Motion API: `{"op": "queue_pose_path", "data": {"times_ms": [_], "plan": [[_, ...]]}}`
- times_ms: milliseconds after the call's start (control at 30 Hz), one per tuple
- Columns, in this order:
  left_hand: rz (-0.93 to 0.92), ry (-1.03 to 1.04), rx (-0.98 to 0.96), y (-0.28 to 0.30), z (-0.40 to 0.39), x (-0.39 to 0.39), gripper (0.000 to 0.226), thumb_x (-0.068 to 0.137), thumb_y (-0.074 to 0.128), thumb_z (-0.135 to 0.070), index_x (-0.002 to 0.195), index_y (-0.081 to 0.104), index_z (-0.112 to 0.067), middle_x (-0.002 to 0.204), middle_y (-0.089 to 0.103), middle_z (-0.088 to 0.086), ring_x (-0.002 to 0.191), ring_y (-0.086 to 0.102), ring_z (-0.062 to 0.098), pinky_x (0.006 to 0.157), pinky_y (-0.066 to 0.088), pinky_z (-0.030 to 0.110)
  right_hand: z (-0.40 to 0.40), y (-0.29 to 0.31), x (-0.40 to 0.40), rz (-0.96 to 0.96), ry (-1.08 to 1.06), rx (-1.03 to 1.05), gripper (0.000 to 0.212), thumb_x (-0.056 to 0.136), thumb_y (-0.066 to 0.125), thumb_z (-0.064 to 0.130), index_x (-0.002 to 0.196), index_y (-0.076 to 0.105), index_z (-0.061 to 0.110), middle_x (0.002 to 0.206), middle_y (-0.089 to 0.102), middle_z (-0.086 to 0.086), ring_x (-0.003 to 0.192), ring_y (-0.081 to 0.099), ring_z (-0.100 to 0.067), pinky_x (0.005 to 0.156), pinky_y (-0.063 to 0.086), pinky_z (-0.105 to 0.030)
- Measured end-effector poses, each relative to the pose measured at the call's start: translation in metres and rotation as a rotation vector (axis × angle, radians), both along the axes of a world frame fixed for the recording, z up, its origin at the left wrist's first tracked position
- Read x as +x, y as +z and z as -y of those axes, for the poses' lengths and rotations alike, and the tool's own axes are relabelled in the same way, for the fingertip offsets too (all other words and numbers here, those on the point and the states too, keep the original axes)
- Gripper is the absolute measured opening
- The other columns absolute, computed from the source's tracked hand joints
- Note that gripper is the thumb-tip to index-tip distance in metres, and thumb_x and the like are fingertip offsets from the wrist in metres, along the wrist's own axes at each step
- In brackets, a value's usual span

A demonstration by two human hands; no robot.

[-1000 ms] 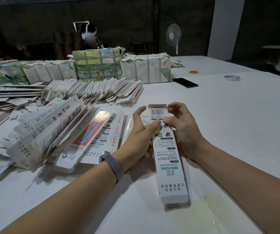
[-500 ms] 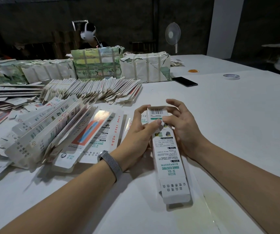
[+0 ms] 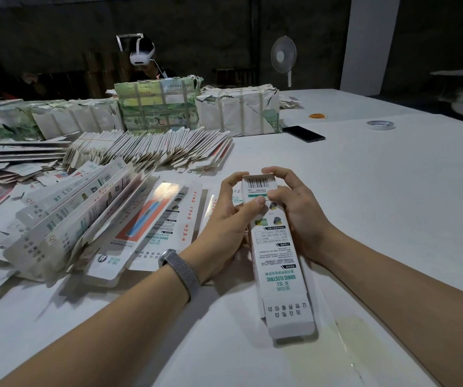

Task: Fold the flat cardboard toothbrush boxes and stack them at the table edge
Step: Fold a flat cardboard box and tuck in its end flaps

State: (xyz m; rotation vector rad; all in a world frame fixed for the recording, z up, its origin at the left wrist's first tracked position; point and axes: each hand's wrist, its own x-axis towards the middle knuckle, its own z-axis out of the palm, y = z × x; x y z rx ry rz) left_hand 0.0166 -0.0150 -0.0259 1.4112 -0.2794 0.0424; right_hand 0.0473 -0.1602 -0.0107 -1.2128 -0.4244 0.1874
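Note:
A long white toothbrush box (image 3: 276,261) with green print lies lengthwise on the white table (image 3: 378,219), its barcode end pointing away from me. My left hand (image 3: 226,219) grips its left side, thumb on top and index finger at the far end. My right hand (image 3: 294,208) holds the right side, fingers curled over the far end flap. Flat unfolded boxes (image 3: 157,219) lie just left of my hands. A leaning pile of folded boxes (image 3: 65,216) rests further left.
A fanned row of flat boxes (image 3: 152,149) lies behind, with wrapped bundles (image 3: 235,113) beyond it. A black phone (image 3: 303,133), a tape roll (image 3: 380,125) and an orange ring (image 3: 318,116) sit at the back right. A person with a headset (image 3: 142,55) sits across the table.
Both hands have curled their fingers over the box's far end, pressing the flap down. The box has shifted slightly toward me.

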Motion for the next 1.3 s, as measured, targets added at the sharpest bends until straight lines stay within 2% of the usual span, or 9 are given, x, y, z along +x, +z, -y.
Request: {"op": "queue_pose_path", "data": {"times_ms": [167, 333, 467, 567, 700, 900, 1067, 1167, 1300], "plan": [[0.004, -0.006, 0.018, -0.001, -0.002, 0.001, 0.047, 0.088, 0.064, -0.034, 0.130, 0.043, -0.041, 0.091, 0.075, 0.010, 0.073, 0.071, 0.028, 0.065, 0.058, 0.040, 0.001, 0.000, -0.001, 0.007, -0.006, -0.004, 0.042, 0.098, 0.042, 0.000, 0.103, 0.065, 0.035, 0.099, 0.068, -0.023, 0.070, 0.061, -0.031, 0.057, 0.056, -0.034], [0.014, -0.003, 0.032, 0.000, -0.001, 0.000, 0.045, 0.088, 0.064, -0.035, 0.127, 0.044, -0.046, 0.087, 0.074, 0.009, 0.070, 0.070, 0.025, 0.061, 0.058, 0.037, -0.001, 0.000, -0.001, 0.026, -0.016, -0.007, 0.044, 0.097, 0.042, -0.003, 0.089, 0.067, 0.031, 0.099, 0.068, -0.025, 0.075, 0.055, -0.035, 0.060, 0.052, -0.033], [0.057, -0.008, 0.047, 0.000, 0.000, -0.002, 0.040, 0.095, 0.058, -0.030, 0.125, 0.042, -0.051, 0.081, 0.075, 0.003, 0.067, 0.071, 0.020, 0.059, 0.056, 0.031, -0.001, 0.000, -0.002, 0.025, -0.030, -0.009, 0.041, 0.096, 0.043, -0.004, 0.088, 0.067, 0.029, 0.095, 0.067, -0.024, 0.069, 0.057, -0.031, 0.059, 0.051, -0.033], [0.086, -0.013, 0.077, 0.001, 0.001, -0.004, 0.030, 0.098, 0.055, -0.030, 0.119, 0.047, -0.050, 0.077, 0.072, -0.001, 0.066, 0.070, 0.018, 0.058, 0.056, 0.030, -0.001, 0.000, -0.001, 0.030, -0.058, -0.014, 0.041, 0.095, 0.045, -0.003, 0.086, 0.068, 0.029, 0.093, 0.064, -0.027, 0.071, 0.055, -0.035, 0.061, 0.049, -0.035], [0.075, -0.003, 0.107, 0.002, 0.002, -0.003, 0.028, 0.093, 0.055, -0.036, 0.118, 0.048, -0.046, 0.080, 0.072, 0.001, 0.066, 0.069, 0.021, 0.058, 0.055, 0.032, -0.001, 0.000, -0.001, 0.027, -0.091, -0.020, 0.034, 0.092, 0.049, -0.001, 0.084, 0.067, 0.028, 0.093, 0.061, -0.028, 0.074, 0.052, -0.038, 0.061, 0.047, -0.036], [0.075, -0.021, 0.121, 0.003, 0.002, -0.005, 0.020, 0.095, 0.054, -0.036, 0.112, 0.048, -0.042, 0.081, 0.072, 0.003, 0.063, 0.069, 0.020, 0.053, 0.054, 0.029, -0.004, 0.001, -0.003, 0.037, -0.125, -0.020, 0.039, 0.096, 0.049, -0.002, 0.079, 0.066, 0.029, 0.089, 0.057, -0.028, 0.068, 0.052, -0.031, 0.060, 0.045, -0.035], [0.042, -0.061, 0.138, 0.006, 0.002, -0.008, 0.017, 0.098, 0.055, -0.033, 0.112, 0.046, -0.038, 0.086, 0.074, 0.009, 0.065, 0.070, 0.022, 0.054, 0.055, 0.031, -0.001, 0.001, 0.001, -0.022, -0.150, -0.009, 0.020, 0.099, 0.054, 0.010, 0.098, 0.067, 0.025, 0.087, 0.066, -0.018, 0.060, 0.064, -0.026, 0.053, 0.054, -0.030], [0.036, -0.095, 0.159, 0.008, 0.002, -0.011, 0.014, 0.107, 0.048, -0.022, 0.115, 0.044, -0.032, 0.085, 0.075, 0.010, 0.063, 0.071, 0.019, 0.053, 0.054, 0.025, 0.001, 0.002, 0.003, -0.080, -0.182, -0.010, 0.010, 0.096, 0.060, 0.009, 0.089, 0.063, 0.015, 0.077, 0.066, -0.012, 0.055, 0.065, -0.023, 0.050, 0.053, -0.028], [0.038, -0.092, 0.160, 0.010, 0.006, -0.013, 0.018, 0.107, 0.046, -0.017, 0.119, 0.045, -0.030, 0.093, 0.074, 0.012, 0.069, 0.072, 0.018, 0.060, 0.056, 0.025, 0.001, 0.002, 0.003, -0.104, -0.225, 0.012, 0.016, 0.093, 0.060, 0.002, 0.081, 0.063, 0.012, 0.073, 0.068, -0.010, 0.056, 0.066, -0.024, 0.050, 0.054, -0.029]]}}
